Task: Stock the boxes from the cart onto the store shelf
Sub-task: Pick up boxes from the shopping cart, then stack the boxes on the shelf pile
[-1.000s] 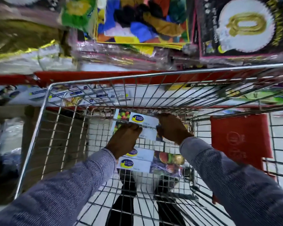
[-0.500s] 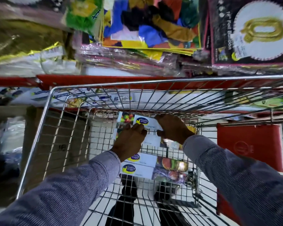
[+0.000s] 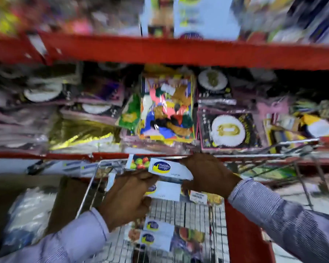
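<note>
Both hands hold a small stack of flat white boxes above the wire cart (image 3: 87, 188), in front of the red edge of a store shelf (image 3: 65, 156). The top box (image 3: 167, 168) lies with its long axis running left to right across the view, tilted a little so its right end sits lower than its left. Its left end carries a picture of fruit, and a blue and yellow oval logo faces up toward the camera. A second box (image 3: 168, 190) sits just under it, lined up the same way, with its white face and part of a logo showing between the hands.

The left hand (image 3: 125, 198) grips the left end of the stack, with its fingers (image 3: 141, 176) curled shut around the lower edge and thumb side on the boxes. The right hand (image 3: 207, 175) closes over the right end, with fingers wrapped across the top and far edge. Both sleeves are light striped fabric.

Down in the cart, two more boxes (image 3: 156, 232) of the same kind lie flat on the wire floor, long axis also left to right, one just behind the other. The shelf behind the hands holds packets of party goods, including a bag of mixed coloured balloons (image 3: 165, 111). The picture is blurred, so small print cannot be read.
</note>
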A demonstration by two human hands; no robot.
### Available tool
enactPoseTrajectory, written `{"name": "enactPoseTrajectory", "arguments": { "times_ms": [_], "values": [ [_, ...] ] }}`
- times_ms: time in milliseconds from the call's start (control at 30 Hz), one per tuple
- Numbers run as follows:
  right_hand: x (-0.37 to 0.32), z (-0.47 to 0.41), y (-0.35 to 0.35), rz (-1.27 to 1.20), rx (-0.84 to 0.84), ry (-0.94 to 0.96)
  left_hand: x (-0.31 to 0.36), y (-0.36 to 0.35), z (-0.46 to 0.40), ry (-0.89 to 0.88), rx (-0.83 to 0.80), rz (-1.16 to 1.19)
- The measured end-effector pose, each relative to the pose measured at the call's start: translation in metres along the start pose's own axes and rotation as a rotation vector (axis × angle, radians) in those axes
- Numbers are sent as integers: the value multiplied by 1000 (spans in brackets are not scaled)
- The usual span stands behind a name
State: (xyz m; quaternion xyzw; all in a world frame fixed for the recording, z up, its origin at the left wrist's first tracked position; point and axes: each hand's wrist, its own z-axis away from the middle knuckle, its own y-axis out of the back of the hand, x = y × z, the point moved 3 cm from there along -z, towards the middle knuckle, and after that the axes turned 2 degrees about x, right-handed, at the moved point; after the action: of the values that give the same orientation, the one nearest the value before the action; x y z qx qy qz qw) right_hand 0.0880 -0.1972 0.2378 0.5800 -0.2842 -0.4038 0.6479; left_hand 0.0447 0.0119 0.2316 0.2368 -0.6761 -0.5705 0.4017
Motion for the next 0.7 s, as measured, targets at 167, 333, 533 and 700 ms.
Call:
{"name": "enactPoseTrajectory", "arguments": {
  "times_ms": [167, 333, 533, 700],
  "values": [
    [-7, 13, 136, 22, 59, -36, 31, 118, -6, -52, 228, 15],
    [-2, 25, 237, 155, 191, -61, 54, 205, -25, -55, 388, -42],
    [19, 26, 303, 124, 286, -74, 59, 253, -54, -51, 428, -48],
    [62, -7, 337, 123, 334, -145, 62, 278, -87, -60, 426, -47]
  ]
}}
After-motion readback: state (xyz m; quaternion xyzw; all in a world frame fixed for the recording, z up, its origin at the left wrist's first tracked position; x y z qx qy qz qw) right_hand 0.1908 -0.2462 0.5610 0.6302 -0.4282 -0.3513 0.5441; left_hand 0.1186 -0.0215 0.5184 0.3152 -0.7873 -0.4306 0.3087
